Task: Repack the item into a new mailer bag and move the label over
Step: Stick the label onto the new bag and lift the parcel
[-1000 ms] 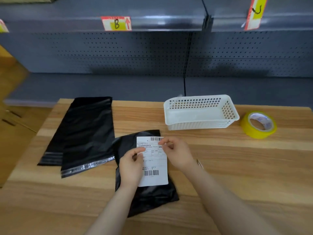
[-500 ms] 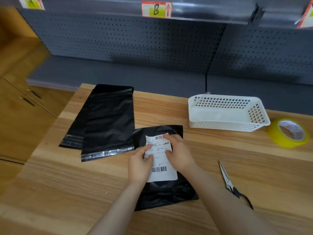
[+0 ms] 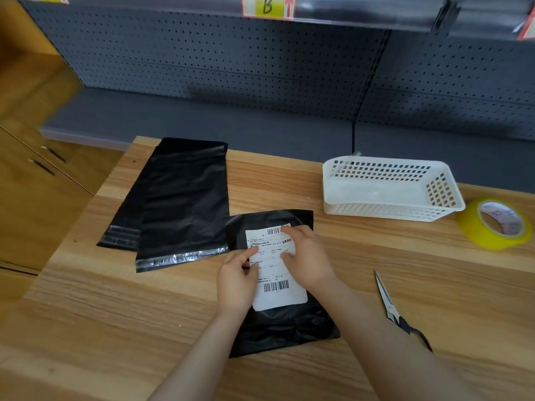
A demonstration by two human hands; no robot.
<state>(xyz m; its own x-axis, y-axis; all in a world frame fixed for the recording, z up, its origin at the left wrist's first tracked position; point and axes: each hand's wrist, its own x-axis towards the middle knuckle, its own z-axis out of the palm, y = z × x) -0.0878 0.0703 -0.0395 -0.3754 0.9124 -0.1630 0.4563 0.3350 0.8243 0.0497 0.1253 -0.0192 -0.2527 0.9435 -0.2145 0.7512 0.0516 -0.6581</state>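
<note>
Grey pegboard shelving [image 3: 202,59] with a yellow "B" tag [image 3: 267,5] runs behind a wooden table [image 3: 115,328]. At the table's 10 o'clock, two flat black mailer bags [image 3: 185,204] lie one on the other, the upper one shifted toward 3 o'clock, their adhesive strips at the near ends. Just beside them, at the table's centre, lies a filled black mailer bag [image 3: 283,334] carrying a white label [image 3: 280,296] with barcodes at its 12 and 6 o'clock ends. The left hand [image 3: 236,285] is curled at the label's 9 o'clock edge, its thumb and forefinger pinching that edge. The right hand [image 3: 309,259] lies with bent fingers over the label's 2 o'clock part, one fingertip at the top corner; I cannot tell whether it pinches the paper or only presses it. A white slotted basket [image 3: 376,209] stands at 1 o'clock of the filled bag. Scissors [image 3: 388,302] lie at its 3 o'clock, blades pointing to 12. A yellow tape roll [image 3: 486,235] rests near the table's 3 o'clock edge.
</note>
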